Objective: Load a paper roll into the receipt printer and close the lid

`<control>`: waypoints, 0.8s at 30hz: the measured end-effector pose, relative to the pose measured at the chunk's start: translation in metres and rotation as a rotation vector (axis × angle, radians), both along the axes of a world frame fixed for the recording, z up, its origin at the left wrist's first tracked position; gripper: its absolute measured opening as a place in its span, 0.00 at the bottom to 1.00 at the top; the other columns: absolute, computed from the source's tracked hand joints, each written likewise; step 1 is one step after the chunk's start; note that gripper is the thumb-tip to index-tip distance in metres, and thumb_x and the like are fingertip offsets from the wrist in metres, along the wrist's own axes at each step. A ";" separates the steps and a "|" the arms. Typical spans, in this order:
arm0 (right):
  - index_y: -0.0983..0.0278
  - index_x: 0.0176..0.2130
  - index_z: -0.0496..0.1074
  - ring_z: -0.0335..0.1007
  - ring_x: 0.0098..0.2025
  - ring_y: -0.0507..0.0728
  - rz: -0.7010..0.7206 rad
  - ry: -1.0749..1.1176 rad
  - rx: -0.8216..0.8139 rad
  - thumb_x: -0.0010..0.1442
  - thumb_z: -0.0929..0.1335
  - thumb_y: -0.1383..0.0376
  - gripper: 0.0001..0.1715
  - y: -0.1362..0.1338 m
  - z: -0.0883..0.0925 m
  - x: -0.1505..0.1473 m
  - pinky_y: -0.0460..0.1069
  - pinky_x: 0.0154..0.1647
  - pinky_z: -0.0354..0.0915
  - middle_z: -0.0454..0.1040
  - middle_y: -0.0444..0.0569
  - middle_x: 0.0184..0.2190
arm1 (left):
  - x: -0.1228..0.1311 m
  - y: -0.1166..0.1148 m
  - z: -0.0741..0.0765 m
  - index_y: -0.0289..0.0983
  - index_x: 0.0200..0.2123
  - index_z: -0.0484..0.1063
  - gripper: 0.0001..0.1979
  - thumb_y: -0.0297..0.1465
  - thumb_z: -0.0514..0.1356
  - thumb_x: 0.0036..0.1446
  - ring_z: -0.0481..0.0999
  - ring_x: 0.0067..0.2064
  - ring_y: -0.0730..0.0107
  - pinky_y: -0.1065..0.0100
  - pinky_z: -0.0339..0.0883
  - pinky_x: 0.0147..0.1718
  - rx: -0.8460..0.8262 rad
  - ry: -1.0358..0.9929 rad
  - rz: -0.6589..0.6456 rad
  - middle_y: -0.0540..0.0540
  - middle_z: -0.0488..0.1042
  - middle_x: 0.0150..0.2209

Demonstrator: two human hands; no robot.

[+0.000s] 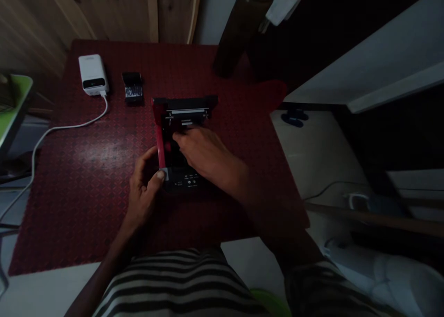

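Observation:
A black and red device (180, 178) with its lid (185, 105) raised lies in the middle of a red patterned table (86, 169). My left hand (145, 187) grips the device's near left corner, thumb on its front edge. My right hand (204, 155) reaches into the open compartment, fingers curled down inside; what they touch is hidden in the dark.
A white power bank (93, 74) with a white cable (62, 127) lies at the far left of the table. Beside it sits a small black object (132, 88). A dark post (239, 30) stands at the back. A pale floor and cables lie to the right.

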State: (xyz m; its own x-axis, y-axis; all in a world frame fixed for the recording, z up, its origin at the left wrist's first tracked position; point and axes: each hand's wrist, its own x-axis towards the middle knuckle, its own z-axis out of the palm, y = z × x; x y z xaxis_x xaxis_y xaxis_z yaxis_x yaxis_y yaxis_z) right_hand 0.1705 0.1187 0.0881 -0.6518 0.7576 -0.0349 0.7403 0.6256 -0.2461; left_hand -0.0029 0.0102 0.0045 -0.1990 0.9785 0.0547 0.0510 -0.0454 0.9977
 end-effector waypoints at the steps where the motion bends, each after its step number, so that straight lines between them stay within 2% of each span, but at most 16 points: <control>1: 0.64 0.55 0.83 0.86 0.49 0.66 -0.001 -0.024 -0.031 0.75 0.65 0.80 0.21 0.004 0.000 -0.001 0.57 0.49 0.77 0.88 0.59 0.47 | 0.000 0.000 0.000 0.46 0.69 0.78 0.27 0.49 0.67 0.73 0.79 0.70 0.44 0.46 0.73 0.69 -0.003 -0.002 -0.001 0.40 0.80 0.69; 7: 0.66 0.60 0.82 0.87 0.45 0.66 -0.017 -0.026 -0.101 0.72 0.68 0.81 0.24 0.014 -0.002 0.000 0.55 0.46 0.77 0.88 0.59 0.47 | 0.000 -0.001 0.000 0.45 0.70 0.78 0.28 0.49 0.67 0.73 0.79 0.69 0.44 0.47 0.75 0.67 -0.010 0.010 0.003 0.39 0.80 0.69; 11: 0.61 0.60 0.82 0.86 0.49 0.63 -0.007 0.195 -0.133 0.75 0.69 0.78 0.21 0.010 -0.005 0.013 0.57 0.55 0.77 0.87 0.54 0.48 | -0.001 0.000 0.000 0.47 0.69 0.79 0.28 0.51 0.68 0.73 0.80 0.69 0.43 0.46 0.75 0.67 -0.010 0.004 0.007 0.40 0.80 0.68; 13: 0.60 0.56 0.83 0.84 0.53 0.62 0.015 0.294 -0.148 0.76 0.69 0.77 0.18 0.006 -0.001 0.023 0.60 0.60 0.77 0.87 0.53 0.51 | -0.001 -0.001 0.000 0.49 0.69 0.79 0.27 0.51 0.68 0.72 0.80 0.69 0.43 0.46 0.76 0.67 -0.009 0.002 0.011 0.41 0.81 0.67; 16: 0.60 0.50 0.84 0.83 0.54 0.62 0.099 0.338 -0.197 0.76 0.69 0.76 0.16 -0.002 0.008 0.036 0.61 0.62 0.76 0.87 0.50 0.49 | -0.001 -0.001 0.000 0.49 0.69 0.80 0.26 0.50 0.68 0.73 0.80 0.69 0.44 0.47 0.76 0.67 -0.001 0.008 0.011 0.41 0.81 0.67; 19: 0.61 0.46 0.85 0.81 0.53 0.62 0.137 0.303 -0.218 0.76 0.68 0.78 0.17 -0.006 0.010 0.040 0.60 0.61 0.75 0.87 0.51 0.46 | -0.001 -0.002 -0.001 0.48 0.69 0.79 0.27 0.49 0.67 0.74 0.79 0.70 0.45 0.48 0.74 0.68 0.000 0.017 0.008 0.41 0.81 0.68; 24: 0.62 0.37 0.83 0.76 0.46 0.60 0.171 0.258 -0.205 0.75 0.68 0.79 0.20 0.001 0.000 0.034 0.57 0.54 0.71 0.85 0.50 0.40 | -0.002 -0.001 -0.003 0.47 0.69 0.79 0.28 0.50 0.67 0.73 0.78 0.71 0.45 0.46 0.71 0.71 -0.007 0.028 0.010 0.40 0.80 0.69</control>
